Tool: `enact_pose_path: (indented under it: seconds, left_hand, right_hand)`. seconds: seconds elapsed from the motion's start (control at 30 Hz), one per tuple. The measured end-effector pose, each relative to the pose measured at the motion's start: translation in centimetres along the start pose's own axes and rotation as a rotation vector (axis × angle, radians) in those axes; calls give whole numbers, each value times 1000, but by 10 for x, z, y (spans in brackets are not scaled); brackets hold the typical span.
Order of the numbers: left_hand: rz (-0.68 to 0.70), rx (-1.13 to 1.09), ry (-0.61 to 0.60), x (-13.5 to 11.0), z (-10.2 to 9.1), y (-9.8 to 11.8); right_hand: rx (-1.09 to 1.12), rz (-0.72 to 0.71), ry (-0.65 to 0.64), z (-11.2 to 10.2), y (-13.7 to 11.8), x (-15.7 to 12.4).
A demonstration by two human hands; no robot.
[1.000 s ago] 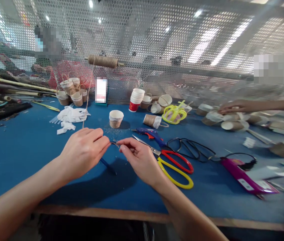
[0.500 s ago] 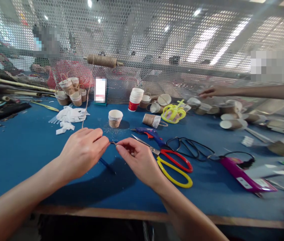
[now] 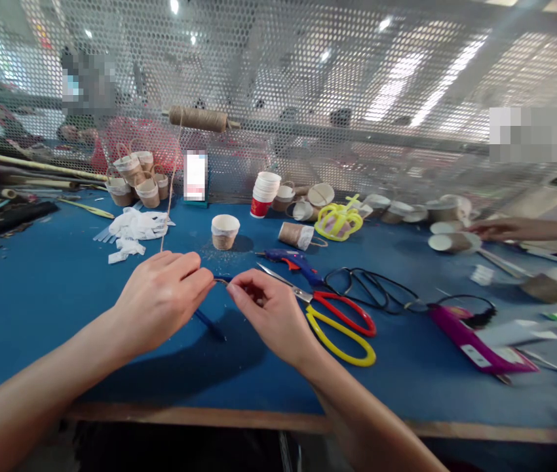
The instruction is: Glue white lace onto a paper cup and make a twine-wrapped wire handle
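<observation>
Both my hands are over the near middle of the blue table. My left hand [image 3: 166,296] is closed, its fingertips pinching brown twine [image 3: 173,180] that runs up to a spool [image 3: 198,118]. A short piece of the twine spans the gap to my right hand [image 3: 269,307], whose thumb and index finger pinch its end. Just beyond stands a small cup [image 3: 224,235] wrapped in brown twine with a white rim band. Scissors [image 3: 341,321] with red and yellow handles lie beside my right hand, near a blue glue gun [image 3: 291,257].
White fabric scraps [image 3: 138,226] and stacked twine-wrapped baskets [image 3: 147,194] are at left. Behind stand a phone [image 3: 195,176] and paper cups [image 3: 265,194]. A yellow woven piece [image 3: 338,221], a purple tool [image 3: 475,341] and a co-worker's hand [image 3: 495,229] are to the right.
The co-worker's hand has moved right and down to the wrapped cups at the far right. My two hands keep nearly the same pinch on the twine.
</observation>
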State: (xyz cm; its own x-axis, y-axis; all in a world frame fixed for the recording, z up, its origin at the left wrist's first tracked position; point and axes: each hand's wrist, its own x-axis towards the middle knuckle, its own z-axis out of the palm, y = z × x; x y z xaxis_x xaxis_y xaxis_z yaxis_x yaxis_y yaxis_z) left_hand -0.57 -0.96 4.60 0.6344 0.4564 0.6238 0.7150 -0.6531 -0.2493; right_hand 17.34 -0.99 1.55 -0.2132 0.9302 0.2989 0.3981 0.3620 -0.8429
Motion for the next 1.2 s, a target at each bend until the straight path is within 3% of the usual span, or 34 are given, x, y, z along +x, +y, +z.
enact_pose_path:
  seconds: [1.2]
  left_hand:
    - [10,-26,-38,-1,2,3]
  right_hand:
    - [-25,-13,-27,1,1,-1]
